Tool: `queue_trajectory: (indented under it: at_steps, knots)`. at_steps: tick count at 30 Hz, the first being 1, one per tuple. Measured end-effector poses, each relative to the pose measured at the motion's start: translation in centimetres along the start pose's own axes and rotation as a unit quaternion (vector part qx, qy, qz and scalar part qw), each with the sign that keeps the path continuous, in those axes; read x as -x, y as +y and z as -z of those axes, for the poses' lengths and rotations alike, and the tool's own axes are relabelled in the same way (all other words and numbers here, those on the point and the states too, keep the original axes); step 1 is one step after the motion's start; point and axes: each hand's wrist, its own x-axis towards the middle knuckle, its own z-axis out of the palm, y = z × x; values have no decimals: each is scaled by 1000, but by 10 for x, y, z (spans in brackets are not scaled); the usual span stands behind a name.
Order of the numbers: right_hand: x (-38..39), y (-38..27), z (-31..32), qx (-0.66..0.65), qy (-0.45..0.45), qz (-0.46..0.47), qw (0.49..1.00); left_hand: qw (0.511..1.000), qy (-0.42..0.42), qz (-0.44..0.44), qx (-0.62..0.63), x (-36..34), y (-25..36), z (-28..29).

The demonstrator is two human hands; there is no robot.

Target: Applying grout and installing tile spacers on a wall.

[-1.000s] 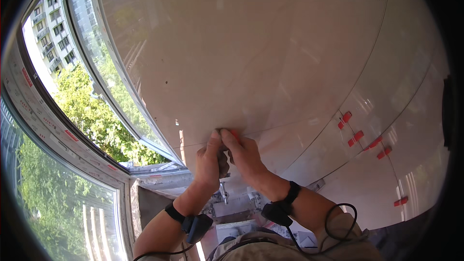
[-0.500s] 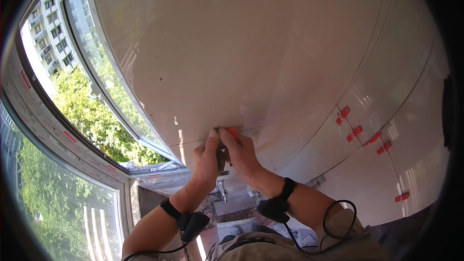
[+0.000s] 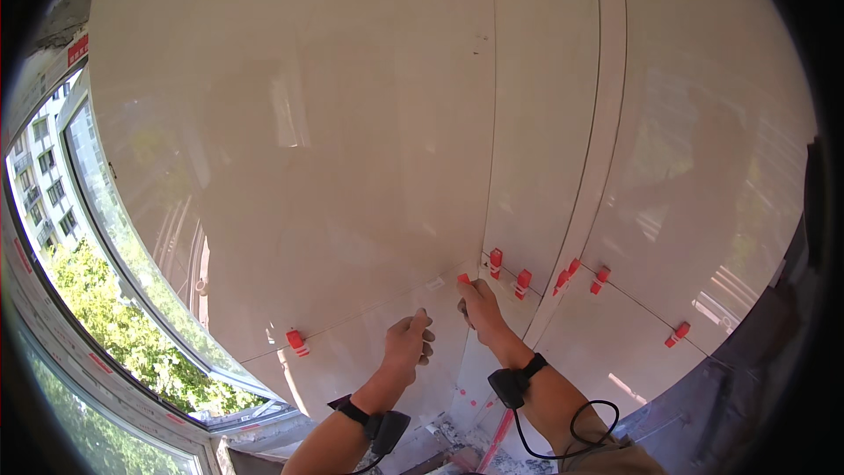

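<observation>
Large glossy beige wall tiles (image 3: 352, 167) stand before me, parted by thin joints. My right hand (image 3: 481, 310) pinches a red tile leveling wedge (image 3: 464, 279) close to the horizontal joint, left of the corner. Lower and to its left, my left hand (image 3: 410, 343) is closed with curled fingers, apart from the tiles as far as I can see; what it holds, if anything, is hidden. Another red wedge (image 3: 298, 342) sits in the joint on the left. Several more, such as the wedge (image 3: 496, 262) nearest my right hand, line the joint rightward.
On the left is an open window sash (image 3: 132, 237), with trees (image 3: 79, 299) and a building outside. A tile corner strip (image 3: 607, 114) runs upward at right. Below my hands lies a stained, cluttered surface (image 3: 457, 440). Cabled black devices (image 3: 507, 387) are strapped to both my wrists.
My hands have come apart and left the left-hand joint, where a red wedge now stands. The view has turned to the right, and my right hand is closer to the corner wedges.
</observation>
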Motion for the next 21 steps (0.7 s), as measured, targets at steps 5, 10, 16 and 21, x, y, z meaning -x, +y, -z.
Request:
queue_trajectory:
  at_steps: [5, 10, 16, 21]
  knots:
    - [4, -21, 14, 288, -20, 231, 929, 996, 15, -21, 82, -50, 16, -45]
    - [17, -44, 30, 298, -37, 271, 915, 986, 72, -75, 133, -73, 5, -64]
    - [25, -26, 62, 334, 27, 337, 880, 966, 114, -69, 220, -78, 1, -68]
    - [29, -55, 39, 253, 6, 270, 929, 979, 93, -111, 145, -62, 3, -70]
